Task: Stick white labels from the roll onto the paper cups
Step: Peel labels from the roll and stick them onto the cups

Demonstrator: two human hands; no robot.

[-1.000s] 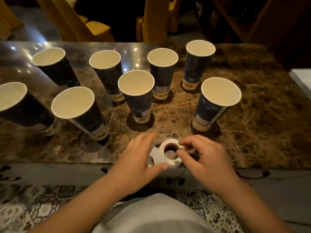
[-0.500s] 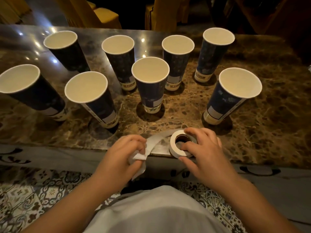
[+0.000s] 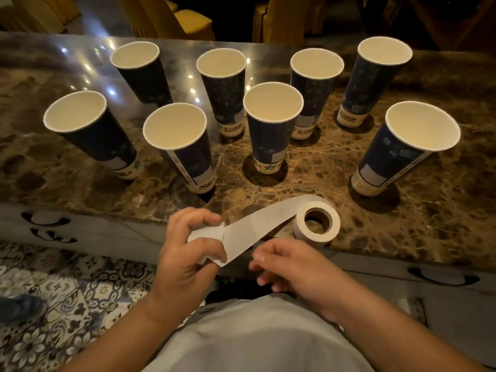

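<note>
Now the right hand (image 3: 292,267) has let go of the roll (image 3: 316,224) and hangs loose. Left hand (image 3: 185,251) fingers (image 3: 214,253) pinch the label strip (image 3: 257,226).

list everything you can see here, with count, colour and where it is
paper cups: eight, dark blue with cream insides, upright on the table
label roll: one, white, near table edge by the right hand
label strip: one, white, unrolled from the roll to the left hand
table: one, brown marble
chairs: yellow, behind the table
floor: patterned tiles, lower left
left hand: pinches the strip's end
right hand: open, just under the strip
</note>
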